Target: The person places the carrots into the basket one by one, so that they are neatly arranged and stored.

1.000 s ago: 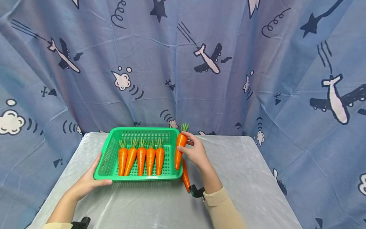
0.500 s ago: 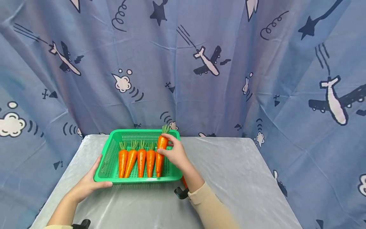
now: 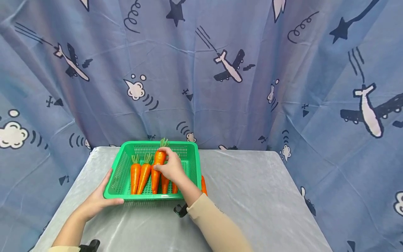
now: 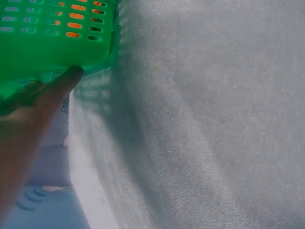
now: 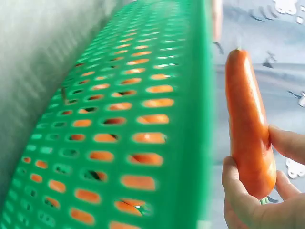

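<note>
My right hand (image 3: 171, 168) pinches a carrot (image 3: 160, 158) by its upper part, green stem pointing to the back. This carrot is over the middle of the green basket (image 3: 199, 164), in front of another carrot it partly hides. The right wrist view shows the same carrot (image 5: 248, 124) above the rim, between thumb and fingers. Across the basket's front left corner, my left hand (image 3: 100, 196) grips it, thumb along the front and fingers at the left side. Several carrots lie side by side inside, among them one at the left (image 3: 135, 178); my right hand and arm partly cover others.
Outside the basket's right side, a further carrot (image 3: 204, 185) lies on the table, partly hidden by the basket and arm. A grey cloth (image 3: 267, 196) covers the table. Behind it hangs a blue curtain (image 3: 157, 70) printed with airplanes.
My right hand has carried the carrot leftward, from the basket's right rim to over its middle. My left hand has stayed at the corner, and the basket has not moved.
</note>
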Action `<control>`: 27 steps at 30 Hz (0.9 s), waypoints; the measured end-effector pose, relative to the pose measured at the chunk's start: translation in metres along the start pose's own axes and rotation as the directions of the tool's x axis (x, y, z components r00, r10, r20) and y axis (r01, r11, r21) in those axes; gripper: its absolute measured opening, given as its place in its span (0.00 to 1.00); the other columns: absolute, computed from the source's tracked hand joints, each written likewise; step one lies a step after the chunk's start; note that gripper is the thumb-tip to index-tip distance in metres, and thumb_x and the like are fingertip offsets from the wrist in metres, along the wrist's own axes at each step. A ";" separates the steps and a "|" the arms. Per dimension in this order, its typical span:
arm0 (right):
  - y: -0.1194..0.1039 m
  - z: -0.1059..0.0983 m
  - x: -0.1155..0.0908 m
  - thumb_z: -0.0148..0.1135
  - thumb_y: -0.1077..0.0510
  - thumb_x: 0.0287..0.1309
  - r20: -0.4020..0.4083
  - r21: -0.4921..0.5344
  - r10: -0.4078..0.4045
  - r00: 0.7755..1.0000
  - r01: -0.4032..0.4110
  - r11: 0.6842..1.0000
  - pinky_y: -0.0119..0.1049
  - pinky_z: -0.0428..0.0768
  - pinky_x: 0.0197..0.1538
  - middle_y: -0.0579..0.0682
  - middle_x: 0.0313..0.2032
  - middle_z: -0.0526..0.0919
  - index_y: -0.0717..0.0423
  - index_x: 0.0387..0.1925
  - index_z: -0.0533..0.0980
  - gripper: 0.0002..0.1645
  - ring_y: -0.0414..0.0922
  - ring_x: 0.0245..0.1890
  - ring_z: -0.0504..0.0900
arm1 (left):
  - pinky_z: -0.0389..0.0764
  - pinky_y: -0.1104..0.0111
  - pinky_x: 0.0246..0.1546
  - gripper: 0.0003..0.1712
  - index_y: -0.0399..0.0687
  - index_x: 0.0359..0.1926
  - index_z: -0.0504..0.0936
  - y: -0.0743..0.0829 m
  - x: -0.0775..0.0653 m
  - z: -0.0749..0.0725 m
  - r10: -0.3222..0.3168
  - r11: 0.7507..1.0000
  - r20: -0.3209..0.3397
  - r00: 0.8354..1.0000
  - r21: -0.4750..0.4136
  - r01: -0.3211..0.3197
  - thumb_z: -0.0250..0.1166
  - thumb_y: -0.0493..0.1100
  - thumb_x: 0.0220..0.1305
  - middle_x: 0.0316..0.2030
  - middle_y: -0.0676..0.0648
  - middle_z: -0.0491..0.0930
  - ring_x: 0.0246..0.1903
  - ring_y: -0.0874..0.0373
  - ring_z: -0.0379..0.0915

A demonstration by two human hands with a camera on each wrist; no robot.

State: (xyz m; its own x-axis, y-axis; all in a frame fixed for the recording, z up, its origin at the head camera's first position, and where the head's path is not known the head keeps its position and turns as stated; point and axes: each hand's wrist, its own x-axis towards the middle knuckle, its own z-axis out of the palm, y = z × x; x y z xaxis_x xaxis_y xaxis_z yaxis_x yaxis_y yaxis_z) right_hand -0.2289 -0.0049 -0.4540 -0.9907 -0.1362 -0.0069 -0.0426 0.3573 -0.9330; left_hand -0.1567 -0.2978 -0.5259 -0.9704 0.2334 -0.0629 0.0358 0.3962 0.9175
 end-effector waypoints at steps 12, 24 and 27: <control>0.004 0.038 0.013 0.79 0.62 0.49 0.016 -0.135 0.075 0.997 -0.072 0.988 0.40 0.81 0.37 0.51 0.52 0.74 0.37 0.57 0.74 0.36 0.47 0.43 0.75 | 0.60 0.89 0.50 0.73 0.66 0.81 0.27 0.001 0.000 -0.001 -0.010 1.000 -0.005 1.000 0.015 0.010 0.77 0.39 0.55 0.79 0.34 0.38 0.69 0.41 0.50; 0.015 0.060 0.026 0.80 0.63 0.48 0.060 -0.261 0.151 0.987 -0.131 0.956 0.38 0.77 0.30 0.54 0.57 0.71 0.37 0.56 0.72 0.37 0.47 0.38 0.74 | 0.57 0.91 0.51 0.74 0.69 0.80 0.28 0.000 0.000 -0.001 0.002 1.000 -0.008 1.000 0.000 -0.002 0.77 0.38 0.54 0.79 0.33 0.36 0.72 0.34 0.45; 0.020 0.063 0.027 0.81 0.62 0.47 0.052 -0.269 0.160 0.986 -0.140 0.953 0.39 0.77 0.33 0.54 0.56 0.72 0.39 0.57 0.72 0.38 0.48 0.39 0.74 | 0.56 0.91 0.51 0.74 0.70 0.80 0.28 0.000 0.000 -0.002 -0.002 1.000 -0.008 1.000 0.003 0.002 0.77 0.38 0.54 0.80 0.34 0.36 0.73 0.34 0.44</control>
State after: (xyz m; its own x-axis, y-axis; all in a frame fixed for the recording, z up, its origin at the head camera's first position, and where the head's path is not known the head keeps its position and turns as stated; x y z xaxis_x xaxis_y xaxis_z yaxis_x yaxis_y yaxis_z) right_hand -0.2485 -0.0595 -0.4958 -0.9766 -0.1254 -0.1748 0.0636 0.6078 -0.7915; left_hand -0.1574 -0.2992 -0.5256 -0.9723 0.2257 -0.0615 0.0349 0.3997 0.9160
